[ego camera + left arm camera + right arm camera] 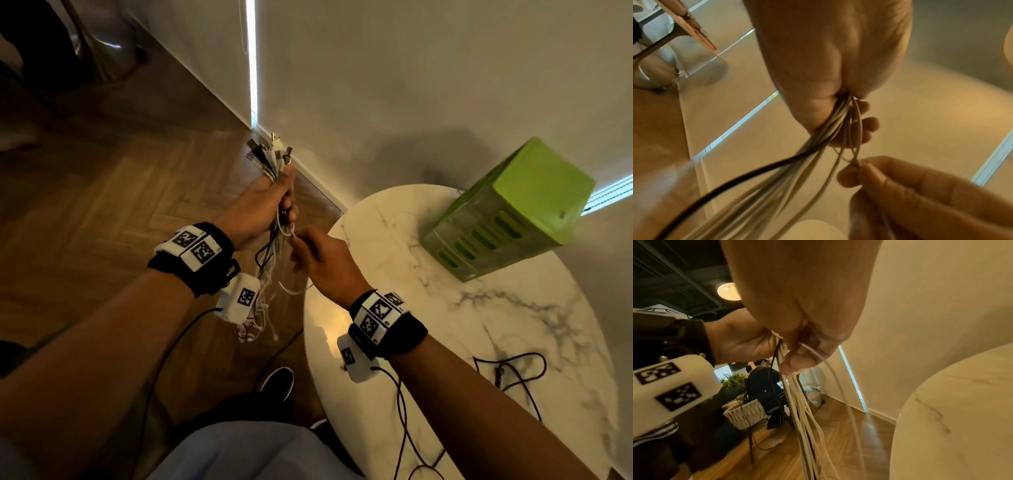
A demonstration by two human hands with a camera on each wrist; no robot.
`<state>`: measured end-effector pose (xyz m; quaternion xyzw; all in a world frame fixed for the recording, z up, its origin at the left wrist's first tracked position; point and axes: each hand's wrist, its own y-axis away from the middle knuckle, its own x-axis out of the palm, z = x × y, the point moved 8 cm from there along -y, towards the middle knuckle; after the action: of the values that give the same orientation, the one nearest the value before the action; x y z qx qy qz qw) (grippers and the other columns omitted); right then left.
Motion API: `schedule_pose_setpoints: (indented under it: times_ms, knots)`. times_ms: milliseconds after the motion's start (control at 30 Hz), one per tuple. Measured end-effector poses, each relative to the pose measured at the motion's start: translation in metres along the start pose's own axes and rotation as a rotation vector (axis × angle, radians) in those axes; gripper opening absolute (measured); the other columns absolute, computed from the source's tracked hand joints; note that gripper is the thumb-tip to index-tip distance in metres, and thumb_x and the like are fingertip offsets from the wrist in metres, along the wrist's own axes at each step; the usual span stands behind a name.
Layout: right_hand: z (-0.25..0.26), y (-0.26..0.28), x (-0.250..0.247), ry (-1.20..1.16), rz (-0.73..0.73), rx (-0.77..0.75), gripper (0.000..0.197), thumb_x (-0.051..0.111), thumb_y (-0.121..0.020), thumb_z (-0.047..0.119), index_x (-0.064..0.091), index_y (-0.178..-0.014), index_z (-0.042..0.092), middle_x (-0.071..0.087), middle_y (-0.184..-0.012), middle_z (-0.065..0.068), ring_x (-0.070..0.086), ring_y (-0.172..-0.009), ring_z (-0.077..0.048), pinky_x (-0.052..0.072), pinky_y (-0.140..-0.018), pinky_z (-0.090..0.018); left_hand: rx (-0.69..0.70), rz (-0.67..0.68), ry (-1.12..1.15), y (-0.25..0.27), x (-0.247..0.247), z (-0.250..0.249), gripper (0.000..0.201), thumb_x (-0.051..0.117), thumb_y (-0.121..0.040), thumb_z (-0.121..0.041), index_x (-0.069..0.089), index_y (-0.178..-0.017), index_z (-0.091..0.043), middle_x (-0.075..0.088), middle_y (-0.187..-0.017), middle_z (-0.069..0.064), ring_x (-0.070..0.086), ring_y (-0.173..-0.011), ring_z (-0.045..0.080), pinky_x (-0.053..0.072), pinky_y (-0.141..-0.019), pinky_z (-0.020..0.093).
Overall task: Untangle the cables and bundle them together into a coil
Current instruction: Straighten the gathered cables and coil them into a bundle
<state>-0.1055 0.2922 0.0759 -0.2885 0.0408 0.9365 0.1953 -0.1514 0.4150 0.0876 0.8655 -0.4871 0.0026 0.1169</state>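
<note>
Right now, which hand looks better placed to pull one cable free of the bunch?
Probably the right hand: it already pinches one white cable just below the left hand, which grips the whole cable bundle and is busy holding it steady.

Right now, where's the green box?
Head view: the green box sits on the marble table, at its far side by the wall, to the right of both hands and clear of the cables.
</note>
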Motion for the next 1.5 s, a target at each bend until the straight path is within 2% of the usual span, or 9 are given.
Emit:
schedule_pose_setpoints:
  times_ms: [300,433,567,700,800,967,1167,1267,1500]
  knots:
    - [-0.008,0.006,-0.024,-0.285,-0.234,0.124,0.021,0.045,-0.108,0.019,0.057,-0.104,0.002,0.071,-0.086,-0.006,0.071,-0.074,-0.009,0.058,-0.072,-0.023,0.01,-0.258,-0.171,-0.008,-0.034,0.008,0.046,0.038,-0.102,-0.059,0.052,-0.085,-0.019,0.048,-0.067,-0.003,0.045,-0.054,0.01,0.042,-0.055,0.031]
    - [-0.063,0.024,0.013,-0.076,0.01,0.363,0.027,0.046,-0.107,0.028,0.06,-0.094,0.008,0.075,-0.089,-0.002,0.072,-0.083,-0.011,0.056,-0.086,-0.032,0.004,-0.181,0.063,-0.011,-0.034,0.003,0.042,0.041,-0.103,-0.054,0.047,-0.077,-0.022,0.035,-0.06,-0.006,0.033,-0.05,0.009,0.032,-0.05,0.026]
    - [-0.098,0.053,0.046,0.388,0.5,0.506,0.042,0.054,-0.102,0.034,0.054,-0.134,0.008,0.06,-0.135,-0.016,0.057,-0.125,-0.033,0.045,-0.101,-0.035,0.003,-0.066,0.184,-0.008,-0.023,-0.012,0.04,0.037,-0.105,-0.048,0.044,-0.077,-0.021,0.034,-0.057,-0.008,0.033,-0.049,0.007,0.032,-0.051,0.023]
    - [-0.058,0.023,0.009,0.168,0.186,0.4,0.093,0.075,-0.087,0.044,0.023,-0.157,0.013,0.028,-0.162,-0.007,0.027,-0.148,-0.021,0.023,-0.117,-0.028,-0.043,0.05,0.138,-0.006,-0.006,-0.011,0.042,0.037,-0.104,-0.052,0.047,-0.076,-0.021,0.041,-0.06,-0.007,0.047,-0.058,0.011,0.043,-0.066,0.03]
    - [-0.016,-0.007,0.002,-0.065,0.146,0.276,0.09,0.079,-0.081,0.044,0.03,-0.154,0.022,0.039,-0.158,-0.002,0.039,-0.143,-0.017,0.034,-0.118,-0.039,0.019,0.154,-0.043,0.004,0.019,-0.018,0.047,0.031,-0.107,-0.047,0.064,-0.084,-0.024,0.067,-0.077,-0.002,0.068,-0.083,0.016,0.052,-0.086,0.033]
    - [0.031,-0.023,-0.01,-0.296,-0.067,0.06,0.02,0.043,-0.106,0.015,0.05,-0.123,0.024,0.066,-0.114,-0.011,0.066,-0.103,-0.025,0.055,-0.092,-0.053,0.114,0.248,-0.367,0.01,0.044,-0.029,0.05,0.028,-0.107,-0.044,0.056,-0.139,-0.018,0.061,-0.103,-0.006,0.062,-0.111,0.015,0.055,-0.088,0.026]
    - [0.029,-0.015,-0.015,-0.413,-0.205,0.037,0.037,0.034,-0.104,0.021,0.044,-0.139,0.023,0.054,-0.069,0.022,0.048,-0.06,-0.011,0.043,-0.056,-0.035,0.044,0.105,-0.072,-0.004,0.025,-0.032,0.051,0.074,-0.084,-0.037,0.061,-0.125,-0.01,0.071,-0.112,0.004,0.069,-0.102,0.01,0.053,-0.088,0.029]
    - [0.025,-0.017,-0.006,-0.367,-0.091,0.079,0.017,0.037,-0.098,0.027,0.052,-0.099,0.035,0.048,-0.062,0.015,0.041,-0.055,-0.01,0.036,-0.056,-0.036,0.102,0.136,0.263,-0.007,0.025,-0.042,0.071,0.081,-0.075,-0.009,0.046,-0.136,-0.021,0.065,-0.121,0.012,0.068,-0.098,0.019,0.056,-0.083,0.033]
    - [0.013,-0.018,0.0,-0.281,0.162,0.363,0.02,0.035,-0.106,0.018,0.054,-0.1,0.014,0.05,-0.079,0.003,0.044,-0.068,-0.013,0.044,-0.068,-0.035,0.29,0.093,-0.417,-0.005,0.05,-0.055,0.026,0.069,-0.095,-0.026,0.059,-0.099,-0.002,0.063,-0.087,0.018,0.064,-0.07,0.011,0.058,-0.065,0.024]
